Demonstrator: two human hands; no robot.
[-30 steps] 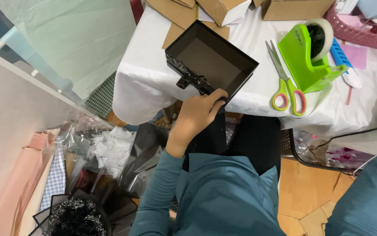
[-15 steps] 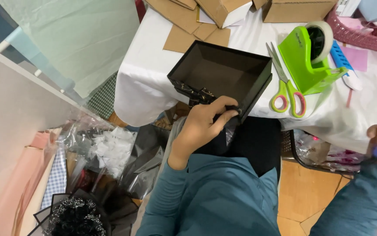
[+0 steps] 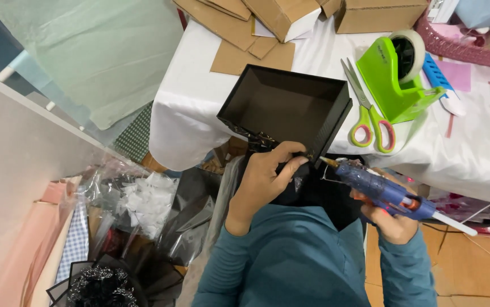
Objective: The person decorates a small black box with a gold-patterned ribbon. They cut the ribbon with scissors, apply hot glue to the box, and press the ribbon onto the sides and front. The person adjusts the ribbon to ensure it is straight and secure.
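- My left hand (image 3: 268, 176) is closed around the near lower corner of the black box (image 3: 286, 108), thumb and fingers wrapped on its edge; the box is tilted, its open side facing up toward me.
- My right hand (image 3: 390, 219) is closed around the handle of a blue glue gun (image 3: 381, 190); the nozzle tip sits right at the near right corner of the black box, whether touching I cannot tell. A white glue stick juts out of the gun's rear.
- The black box is held in the air just in front of the near edge of the desk (image 3: 324, 51), which has a white cover.
- Scissors (image 3: 370, 113) with green-and-pink handles lie on the desk, just right of the black box.
- A green tape dispenser (image 3: 395, 79) stands right of the scissors.
- A blue-and-white tool (image 3: 441, 85) lies beyond the dispenser, farther right of the black box.
- Brown cardboard sheets and boxes (image 3: 256, 34) are stacked behind the black box, at the far side of the desk.
- A pink basket (image 3: 461, 40) sits at the far right, well apart from the black box.
- Clear plastic bags (image 3: 137, 199) lie on the floor, left and below the black box.
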